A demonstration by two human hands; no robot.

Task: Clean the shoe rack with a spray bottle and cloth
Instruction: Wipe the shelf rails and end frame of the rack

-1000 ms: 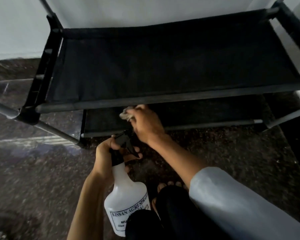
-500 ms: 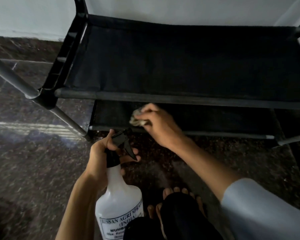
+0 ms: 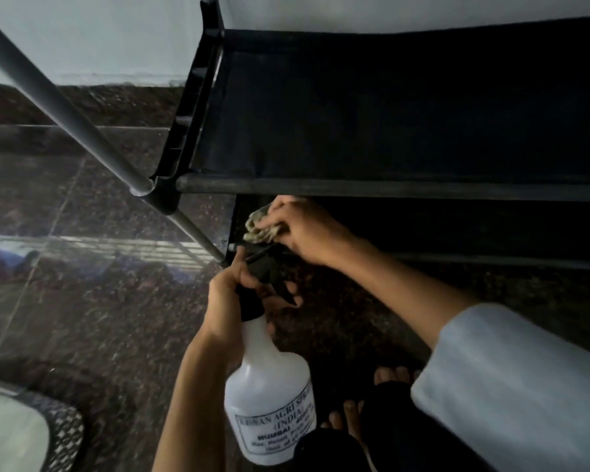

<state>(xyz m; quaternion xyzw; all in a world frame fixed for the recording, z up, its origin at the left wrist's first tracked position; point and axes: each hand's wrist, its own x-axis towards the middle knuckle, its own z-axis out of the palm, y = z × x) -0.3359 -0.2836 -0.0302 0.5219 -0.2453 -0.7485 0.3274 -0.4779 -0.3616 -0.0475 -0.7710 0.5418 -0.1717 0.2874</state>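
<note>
Cloth (image 3: 258, 225) | bunched in right hand (image 3: 307, 229) | on shoe rack (image 3: 389, 185) lower shelf

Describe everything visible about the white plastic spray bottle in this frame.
The white translucent plastic spray bottle has a rounded body tapering to a narrow neck, topped by a black trigger head. A printed label with dark lettering, partly readable as "AGRI SPRA... (INDIA)", sits low on the body. It is held tilted, off the dark speckled floor, nozzle toward the black shoe rack's lower shelf. The left hand grips its neck, fingers round the trigger area. Its liquid level cannot be told.
</note>
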